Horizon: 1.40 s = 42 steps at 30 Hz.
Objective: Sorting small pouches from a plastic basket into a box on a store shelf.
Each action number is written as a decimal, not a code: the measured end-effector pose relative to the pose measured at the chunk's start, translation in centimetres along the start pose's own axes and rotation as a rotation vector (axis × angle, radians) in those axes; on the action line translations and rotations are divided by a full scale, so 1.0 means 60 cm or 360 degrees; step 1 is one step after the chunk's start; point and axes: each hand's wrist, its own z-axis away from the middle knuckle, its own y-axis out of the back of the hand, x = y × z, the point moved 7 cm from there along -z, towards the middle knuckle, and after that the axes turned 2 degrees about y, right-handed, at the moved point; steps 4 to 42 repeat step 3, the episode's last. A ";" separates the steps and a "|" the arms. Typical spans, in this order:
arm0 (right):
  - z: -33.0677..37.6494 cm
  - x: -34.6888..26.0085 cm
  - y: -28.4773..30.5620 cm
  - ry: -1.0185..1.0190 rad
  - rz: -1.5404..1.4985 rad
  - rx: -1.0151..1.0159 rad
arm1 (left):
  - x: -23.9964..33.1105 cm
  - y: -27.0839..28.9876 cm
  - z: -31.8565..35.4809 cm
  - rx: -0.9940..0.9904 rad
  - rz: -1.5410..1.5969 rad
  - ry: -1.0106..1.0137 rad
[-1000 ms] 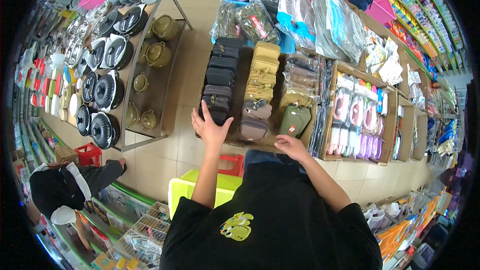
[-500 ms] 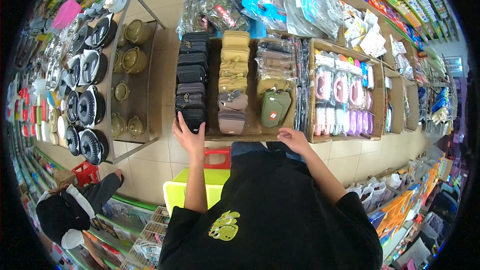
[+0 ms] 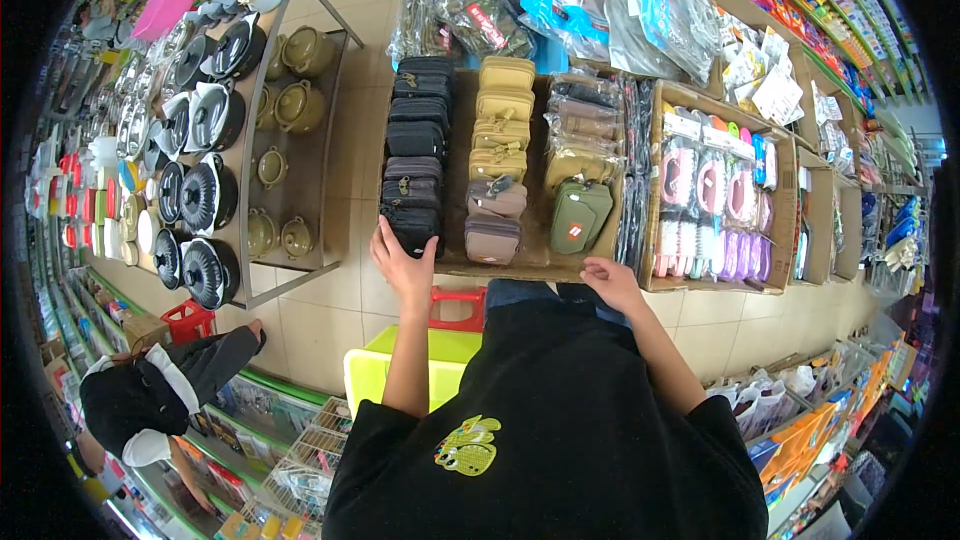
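An open cardboard box in front of me holds rows of small zippered pouches. My left hand is at its front left corner, thumb and fingers spanning the nearest black pouch from both sides. In the middle row, tan pouches stand behind grey-brown pouches. On the right, an olive green pouch leans in front of plastic-wrapped pouches. At the front right, my right hand rests its fingers by the box rim, near the green pouch, holding nothing visible.
To the right, another cardboard box holds pink, white and purple packaged goods. Bagged items lie behind. A rack with pots and pans stands left. A lime green bin and red stool are below. A person is lower left.
My view has shifted slightly, so the boxes and rack appear farther right. Both hands keep about the same places at the box, and the pouches have not visibly moved.
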 end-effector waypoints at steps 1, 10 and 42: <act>0.000 -0.001 0.000 0.0013 0.0008 0.0007 | 0.000 0.000 0.000 0.0002 -0.0003 0.0002; 0.000 -0.001 0.000 -0.0008 -0.0023 0.0000 | 0.000 -0.001 -0.001 -0.0007 0.0000 0.0001; 0.000 -0.001 0.000 -0.0008 -0.0023 0.0000 | 0.000 -0.001 -0.001 -0.0007 0.0000 0.0001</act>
